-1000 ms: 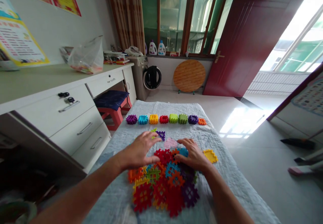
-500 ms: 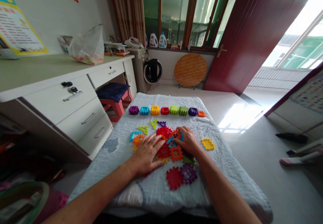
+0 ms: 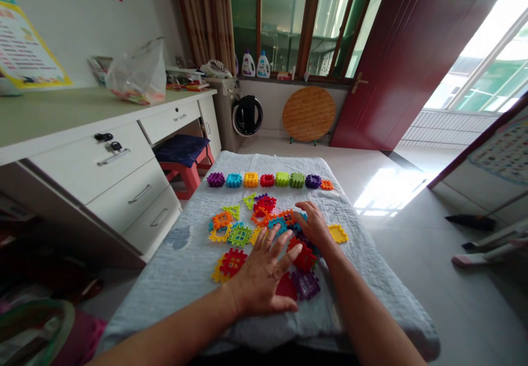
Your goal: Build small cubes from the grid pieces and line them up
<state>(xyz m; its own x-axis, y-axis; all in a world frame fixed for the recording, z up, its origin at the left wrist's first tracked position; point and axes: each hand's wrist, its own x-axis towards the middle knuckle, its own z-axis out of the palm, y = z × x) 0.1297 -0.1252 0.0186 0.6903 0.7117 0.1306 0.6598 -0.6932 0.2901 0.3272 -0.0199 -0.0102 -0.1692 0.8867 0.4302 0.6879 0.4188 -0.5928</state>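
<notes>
My left hand [image 3: 266, 269], fingers spread, is over the near part of a loose pile of flat plastic interlocking pieces, partly covering a red square piece [image 3: 286, 286]. My right hand [image 3: 314, 224] rests at the pile's right side with its fingers apart, by blue and orange pieces. Under and between the hands lie a red piece [image 3: 304, 256] and a blue piece [image 3: 277, 224]. A purple piece [image 3: 306, 283] is nearest me. Left of my left hand are a red window piece [image 3: 233, 262] and a green window piece [image 3: 240, 235]. Some pieces are hidden by my hands.
A row of assembled cubes [image 3: 251, 179] in several colours runs across the far side of the cloth-covered table [image 3: 185, 267]. A yellow square piece [image 3: 338, 233] lies right of my right hand. A white desk [image 3: 91, 173] and a stool [image 3: 183, 154] stand to the left.
My left hand has moved right and nearer to me, uncovering green, yellow and red pieces on the left. Pieces in the middle of the pile have shifted. My right hand stays at the right side.
</notes>
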